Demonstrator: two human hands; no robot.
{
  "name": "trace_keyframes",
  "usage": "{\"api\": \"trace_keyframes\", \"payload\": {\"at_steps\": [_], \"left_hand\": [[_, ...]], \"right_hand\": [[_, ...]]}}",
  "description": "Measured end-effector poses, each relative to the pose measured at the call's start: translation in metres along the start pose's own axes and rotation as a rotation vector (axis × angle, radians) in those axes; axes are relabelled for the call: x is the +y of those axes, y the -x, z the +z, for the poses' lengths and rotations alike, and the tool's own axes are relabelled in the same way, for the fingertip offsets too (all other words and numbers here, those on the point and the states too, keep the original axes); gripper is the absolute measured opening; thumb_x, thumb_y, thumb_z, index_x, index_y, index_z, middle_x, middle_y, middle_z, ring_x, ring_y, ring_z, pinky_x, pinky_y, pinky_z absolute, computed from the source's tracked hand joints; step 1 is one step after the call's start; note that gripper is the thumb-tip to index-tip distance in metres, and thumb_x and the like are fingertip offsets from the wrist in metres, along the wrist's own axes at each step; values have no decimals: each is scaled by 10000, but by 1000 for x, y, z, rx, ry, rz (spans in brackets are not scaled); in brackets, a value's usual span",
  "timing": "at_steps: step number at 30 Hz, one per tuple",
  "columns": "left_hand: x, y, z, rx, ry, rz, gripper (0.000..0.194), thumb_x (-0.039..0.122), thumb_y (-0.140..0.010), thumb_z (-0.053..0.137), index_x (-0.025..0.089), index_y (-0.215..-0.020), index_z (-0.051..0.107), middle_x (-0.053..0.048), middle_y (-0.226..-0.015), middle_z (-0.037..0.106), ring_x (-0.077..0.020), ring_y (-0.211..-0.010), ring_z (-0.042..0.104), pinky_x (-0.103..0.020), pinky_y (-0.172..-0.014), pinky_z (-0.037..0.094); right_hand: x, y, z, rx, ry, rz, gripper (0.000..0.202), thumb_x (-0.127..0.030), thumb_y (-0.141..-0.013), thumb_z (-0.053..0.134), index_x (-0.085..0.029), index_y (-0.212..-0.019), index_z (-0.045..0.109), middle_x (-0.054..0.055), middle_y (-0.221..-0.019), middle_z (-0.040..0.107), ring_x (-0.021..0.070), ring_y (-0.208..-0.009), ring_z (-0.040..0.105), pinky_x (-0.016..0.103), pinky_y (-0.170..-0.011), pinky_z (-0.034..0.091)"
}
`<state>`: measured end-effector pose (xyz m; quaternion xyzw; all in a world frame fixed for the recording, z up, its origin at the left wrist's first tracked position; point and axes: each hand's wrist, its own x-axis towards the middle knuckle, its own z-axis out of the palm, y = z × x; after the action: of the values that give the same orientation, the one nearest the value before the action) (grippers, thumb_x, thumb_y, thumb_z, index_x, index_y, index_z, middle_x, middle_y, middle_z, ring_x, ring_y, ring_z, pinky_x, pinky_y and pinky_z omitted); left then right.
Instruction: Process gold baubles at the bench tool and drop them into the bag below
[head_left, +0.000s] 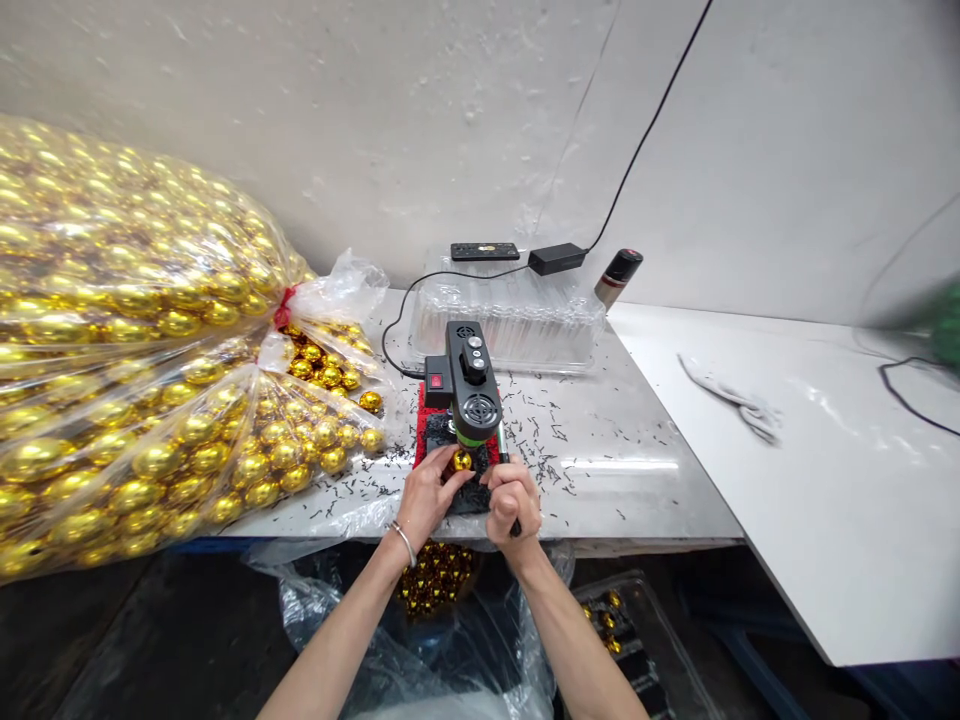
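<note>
A small black bench machine (472, 375) with a red switch, round vents and a green ring under its head stands on a red and black mat (421, 440). Beneath the head sits a shiny gold ball (463, 460). My left hand (429, 495), with a bracelet at the wrist, pinches that ball from the left side. On the right, my right hand (514, 500) is wrapped round the machine's black lever handle (515, 528); its thumb reaches toward the ball. Whether the thumb touches the ball, I cannot tell.
Large clear bags of gold balls (135, 300) fill the left. Behind the machine, a stack of clear plastic trays (510, 320) carries a phone (484, 251) and a power adapter (557, 259). Black shreds litter the metal tabletop (637, 500). Below hangs a plastic-lined container (322, 600) with gold balls.
</note>
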<state>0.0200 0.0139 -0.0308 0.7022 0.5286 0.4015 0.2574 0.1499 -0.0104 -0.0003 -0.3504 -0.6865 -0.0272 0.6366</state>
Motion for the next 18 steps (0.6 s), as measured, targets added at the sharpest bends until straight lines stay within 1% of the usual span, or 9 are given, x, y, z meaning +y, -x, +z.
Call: {"api": "trace_keyframes", "payload": {"at_steps": [3,7,9,11,14,16,18], "left_hand": [[-1,0,1,6,-15,9,259,293,-848,603,178,-1076,647,-82,-1056,694,-201,-919,672,-312,-823,540],[-3,-1,1,-6,-20,11,266,302,-842,606,170,-1068,651,-86,-1050,700,-206,-920,674,-323,-829,541],[-3,-2,1,-4,-3,7,276,307,-835,612,176,-1074,654,-85,-1055,703,-209,-924,673,-331,-833,540],[-2,-4,1,8,24,-14,287,310,-818,630,181,-1073,661,-87,-1064,703,-213,-932,671,-337,-844,536],[3,-4,-2,40,86,-75,301,317,-795,656,172,-1059,671,-94,-1050,705,-208,-887,674,-335,-826,540],[7,4,-8,66,131,-104,318,336,-797,655,168,-1067,669,-95,-1032,705,-195,-817,673,-327,-780,549],[11,22,-16,45,156,-109,343,360,-806,648,174,-1094,660,-91,-1017,705,-182,-758,664,-316,-731,556]], "right_hand": [[4,4,2,-4,-9,6,319,-255,-972,248,-211,-697,404,-1,-698,487,118,-639,551,355,-769,489],[9,6,0,-89,15,-122,267,-208,-950,308,-211,-711,426,5,-690,501,130,-667,554,320,-703,482],[7,2,-2,-105,11,-142,262,-191,-941,317,-208,-709,439,9,-687,508,135,-667,553,317,-680,473],[-1,-8,-5,-88,-17,-70,273,-173,-933,316,-205,-693,442,13,-686,508,135,-653,536,304,-633,453],[-19,-34,-11,-34,-65,97,295,-139,-921,346,-203,-643,423,8,-671,494,125,-644,506,271,-576,403],[-31,-52,-15,-31,-83,196,307,-146,-924,364,-201,-627,419,3,-663,486,121,-646,497,272,-590,396],[-38,-64,-17,-55,-100,266,316,-165,-928,379,-199,-617,423,-2,-653,474,119,-640,488,273,-588,388]]}}
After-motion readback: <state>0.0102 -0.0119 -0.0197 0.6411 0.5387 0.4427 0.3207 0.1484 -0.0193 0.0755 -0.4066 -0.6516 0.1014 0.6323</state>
